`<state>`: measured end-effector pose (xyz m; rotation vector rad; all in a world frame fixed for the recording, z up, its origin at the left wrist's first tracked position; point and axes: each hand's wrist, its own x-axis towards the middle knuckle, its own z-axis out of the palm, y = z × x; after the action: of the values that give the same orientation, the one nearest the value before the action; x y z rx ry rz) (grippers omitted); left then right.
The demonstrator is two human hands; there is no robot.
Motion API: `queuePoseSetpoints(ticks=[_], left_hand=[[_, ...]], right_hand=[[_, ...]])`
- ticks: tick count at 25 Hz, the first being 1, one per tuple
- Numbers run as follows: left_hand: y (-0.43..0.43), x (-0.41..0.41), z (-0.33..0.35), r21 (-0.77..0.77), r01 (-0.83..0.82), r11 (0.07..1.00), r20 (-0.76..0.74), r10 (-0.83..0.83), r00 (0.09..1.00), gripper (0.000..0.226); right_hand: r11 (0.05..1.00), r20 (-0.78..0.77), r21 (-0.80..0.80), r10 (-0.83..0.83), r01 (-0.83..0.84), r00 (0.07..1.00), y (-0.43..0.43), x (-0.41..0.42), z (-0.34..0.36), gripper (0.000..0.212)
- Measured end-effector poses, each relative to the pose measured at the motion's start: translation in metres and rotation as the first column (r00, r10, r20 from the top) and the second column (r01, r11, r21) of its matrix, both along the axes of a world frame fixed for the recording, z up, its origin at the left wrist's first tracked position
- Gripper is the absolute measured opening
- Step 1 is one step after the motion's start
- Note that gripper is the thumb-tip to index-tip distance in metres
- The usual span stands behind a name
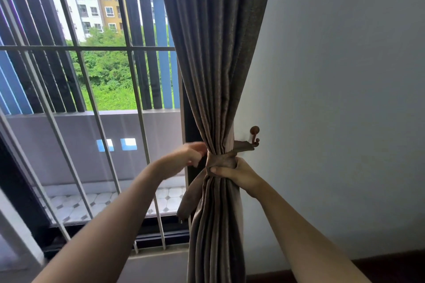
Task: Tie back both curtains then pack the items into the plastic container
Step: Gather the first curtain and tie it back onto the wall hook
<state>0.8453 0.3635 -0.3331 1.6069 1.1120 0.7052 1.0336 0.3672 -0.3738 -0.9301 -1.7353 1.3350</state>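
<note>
A grey-brown curtain (213,53) hangs gathered at the right side of the window. A brown fabric tieback (224,158) is wrapped round its waist, one end running to a brown wall hook (254,133) and a loose end (190,195) dangling at the left. My right hand (236,173) grips the bunched curtain and tieback from the right, thumb across the front. At the curtain's left edge, level with the tieback, is my left hand (189,155); it is blurred, its fingers are curled, and whether it holds the band cannot be told.
A barred window (103,76) with a dark frame fills the left, with a balcony and buildings beyond. A plain white wall (345,99) lies to the right, with a dark skirting board at the floor. No container is in view.
</note>
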Motion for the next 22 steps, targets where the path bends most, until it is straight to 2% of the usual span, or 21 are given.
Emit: queuePoseSetpoints(ticks=[1,2,4,7,9,12,14,16,19,20,22], left_hand=[[0.0,-0.002,-0.018,-0.037,-0.001,0.999,-0.055,-0.001,0.998,0.048],[-0.002,-0.002,-0.034,-0.064,0.011,0.998,-0.173,-0.022,0.985,0.045],[-0.002,-0.006,-0.057,0.002,-0.045,0.999,-0.365,0.043,0.93,0.032],[0.001,-0.017,-0.056,0.262,-0.188,0.947,-0.325,0.27,0.906,0.014],[-0.003,-0.024,-0.046,0.408,-0.14,0.902,-0.381,0.308,0.872,0.018],[-0.018,-0.026,-0.034,0.468,-0.027,0.883,-0.418,0.248,0.874,0.031],[-0.026,-0.024,-0.035,0.471,0.031,0.882,-0.445,0.207,0.871,0.025],[-0.027,-0.026,-0.038,0.5,0.039,0.865,-0.496,0.249,0.832,0.023],[-0.017,-0.031,-0.045,0.647,-0.119,0.753,-0.474,0.52,0.71,0.037],[-0.014,-0.03,-0.047,0.667,-0.181,0.722,-0.428,0.571,0.701,0.039],[-0.009,-0.021,-0.048,0.629,-0.299,0.717,-0.318,0.589,0.743,0.03]], right_hand=[[1.0,0.009,0.001,0.0,0.0,1.0,-0.001,-0.001,0.001,0.012],[1.0,0.024,0.002,-0.003,0.003,1.0,-0.002,0.0,0.002,0.012],[1.0,0.053,-0.008,0.017,-0.017,0.998,-0.003,0.003,0.004,0.012],[0.994,0.024,-0.048,0.099,-0.098,0.995,-0.006,0.007,0.002,0.02],[0.992,-0.019,-0.053,0.113,-0.114,0.993,-0.01,0.006,0.0,0.024],[0.996,-0.038,-0.003,0.087,-0.087,0.996,-0.018,0.001,-0.002,0.02],[0.997,-0.047,0.028,0.069,-0.068,0.997,-0.021,-0.002,-0.001,0.021],[0.999,-0.057,0.001,0.046,-0.046,0.997,-0.021,-0.003,-0.001,0.028],[0.998,-0.045,-0.058,0.021,-0.024,0.999,-0.017,-0.002,-0.003,0.036],[0.998,-0.039,-0.063,0.019,-0.021,0.999,-0.018,-0.003,-0.002,0.037],[0.998,-0.037,-0.067,-0.008,0.005,0.999,-0.017,-0.004,0.001,0.04]])
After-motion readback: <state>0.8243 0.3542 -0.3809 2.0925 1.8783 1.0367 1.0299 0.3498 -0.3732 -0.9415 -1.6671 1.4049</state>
